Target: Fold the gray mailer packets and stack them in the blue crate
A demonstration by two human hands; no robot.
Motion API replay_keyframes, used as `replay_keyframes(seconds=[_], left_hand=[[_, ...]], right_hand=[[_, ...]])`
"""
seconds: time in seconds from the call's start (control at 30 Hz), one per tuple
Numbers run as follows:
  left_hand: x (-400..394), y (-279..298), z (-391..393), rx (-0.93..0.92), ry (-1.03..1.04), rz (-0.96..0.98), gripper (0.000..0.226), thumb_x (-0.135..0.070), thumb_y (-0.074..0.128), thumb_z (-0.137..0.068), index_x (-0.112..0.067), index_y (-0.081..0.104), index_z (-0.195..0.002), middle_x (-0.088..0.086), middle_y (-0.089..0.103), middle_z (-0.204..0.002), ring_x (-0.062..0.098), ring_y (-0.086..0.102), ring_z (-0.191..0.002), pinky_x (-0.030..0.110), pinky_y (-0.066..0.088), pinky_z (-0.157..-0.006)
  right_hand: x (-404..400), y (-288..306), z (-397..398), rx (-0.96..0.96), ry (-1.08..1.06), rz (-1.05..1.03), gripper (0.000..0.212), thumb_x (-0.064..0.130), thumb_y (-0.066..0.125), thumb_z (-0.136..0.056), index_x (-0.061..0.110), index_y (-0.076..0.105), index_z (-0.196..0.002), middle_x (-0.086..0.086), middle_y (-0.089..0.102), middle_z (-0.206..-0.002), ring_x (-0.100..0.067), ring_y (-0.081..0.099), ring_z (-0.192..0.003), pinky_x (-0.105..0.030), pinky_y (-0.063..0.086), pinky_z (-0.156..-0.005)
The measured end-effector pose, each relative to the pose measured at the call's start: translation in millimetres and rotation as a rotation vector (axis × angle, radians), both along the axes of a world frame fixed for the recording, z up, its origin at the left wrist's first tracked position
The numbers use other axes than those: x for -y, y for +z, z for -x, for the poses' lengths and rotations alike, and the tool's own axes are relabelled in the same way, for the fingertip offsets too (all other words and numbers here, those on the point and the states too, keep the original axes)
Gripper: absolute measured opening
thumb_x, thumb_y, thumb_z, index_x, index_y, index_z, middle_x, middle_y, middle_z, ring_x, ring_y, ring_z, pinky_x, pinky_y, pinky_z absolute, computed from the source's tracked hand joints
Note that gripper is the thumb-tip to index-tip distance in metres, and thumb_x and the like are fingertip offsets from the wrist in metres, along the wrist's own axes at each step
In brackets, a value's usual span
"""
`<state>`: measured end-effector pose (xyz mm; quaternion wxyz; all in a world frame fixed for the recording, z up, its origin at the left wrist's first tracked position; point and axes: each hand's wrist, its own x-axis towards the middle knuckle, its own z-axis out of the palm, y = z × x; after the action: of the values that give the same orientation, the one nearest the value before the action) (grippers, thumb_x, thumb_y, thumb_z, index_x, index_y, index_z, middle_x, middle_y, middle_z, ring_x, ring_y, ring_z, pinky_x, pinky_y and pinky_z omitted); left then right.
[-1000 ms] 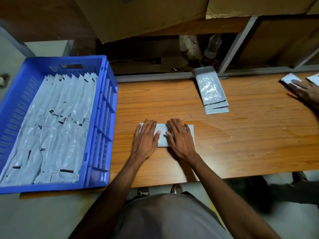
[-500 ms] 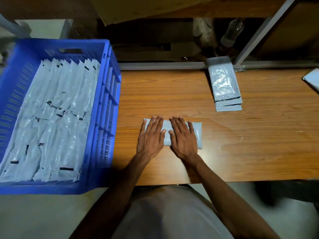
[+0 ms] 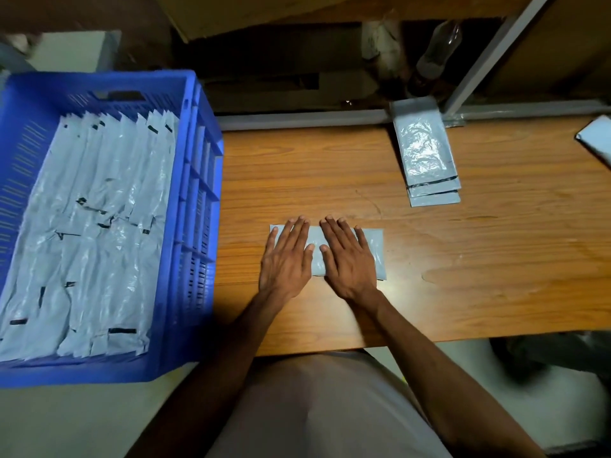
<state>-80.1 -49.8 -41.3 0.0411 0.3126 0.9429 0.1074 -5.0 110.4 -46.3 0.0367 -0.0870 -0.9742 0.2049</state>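
Note:
A folded gray mailer packet (image 3: 375, 251) lies flat on the wooden table (image 3: 479, 259) in front of me. My left hand (image 3: 287, 259) presses on its left half with straight fingers. My right hand (image 3: 348, 259) lies flat on its right half, fingers spread. The two hands sit side by side, thumbs almost touching. To the left stands the blue crate (image 3: 195, 206), holding several folded gray packets (image 3: 89, 226) in overlapping rows. A small stack of unfolded gray mailers (image 3: 425, 157) rests at the table's far edge.
Another gray packet (image 3: 596, 140) shows at the right edge of the table. Cardboard boxes (image 3: 251, 14) and a metal shelf post (image 3: 486, 61) stand behind the table, with a plastic bottle (image 3: 436, 51) between them. The crate's near wall overhangs the floor.
My hands have spread slightly apart along the folded packet. The view has tilted down and left, so the other person's hand at the far right is out of frame.

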Motion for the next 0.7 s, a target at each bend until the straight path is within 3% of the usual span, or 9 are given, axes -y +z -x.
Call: replay_keyframes(seconds=[0.1,0.23,0.33,0.7], left_hand=[[-5.6,9.7,-4.4,0.014,0.031,-0.004,0.061,-0.038,0.023,-0.106,-0.015,0.036,-0.161,0.0,0.033,-0.168,0.015,0.024,-0.157,0.047,0.018,-0.128],[-29.1,20.1,-13.2,0.017,-0.067,-0.046,0.061,-0.041,0.023,-0.107,-0.015,0.039,-0.16,0.002,0.038,-0.165,0.019,0.027,-0.156,0.046,0.021,-0.127],[-37.2,11.2,-16.9,0.034,-0.109,-0.021,0.062,-0.045,0.014,-0.11,-0.018,0.031,-0.163,0.0,0.031,-0.169,0.016,0.023,-0.158,0.046,0.018,-0.128],[-42.6,0.3,-16.0,0.037,-0.098,0.052,0.061,-0.043,0.01,-0.111,-0.019,0.008,-0.167,-0.002,0.003,-0.174,0.013,0.004,-0.161,0.046,0.008,-0.129]], right_hand=[[-9.2,9.0,-5.1,-0.028,-0.028,0.135,0.054,0.039,0.028,-0.113,0.021,0.033,-0.163,0.001,0.029,-0.171,-0.015,0.015,-0.16,-0.044,0.01,-0.131],[-24.6,6.2,-22.5,-0.037,-0.122,-0.017,0.057,0.041,0.025,-0.113,0.018,0.031,-0.164,0.0,0.024,-0.172,-0.017,0.01,-0.161,-0.047,0.008,-0.131],[-29.4,-3.7,-26.2,-0.015,-0.096,-0.064,0.059,0.044,0.018,-0.113,0.018,0.027,-0.165,0.002,0.021,-0.173,-0.016,0.006,-0.162,-0.05,0.011,-0.13],[-30.4,-5.6,-24.1,-0.05,-0.088,-0.037,0.055,0.035,0.026,-0.113,0.021,0.025,-0.166,0.003,0.019,-0.174,-0.017,0.008,-0.162,-0.047,0.01,-0.131]])
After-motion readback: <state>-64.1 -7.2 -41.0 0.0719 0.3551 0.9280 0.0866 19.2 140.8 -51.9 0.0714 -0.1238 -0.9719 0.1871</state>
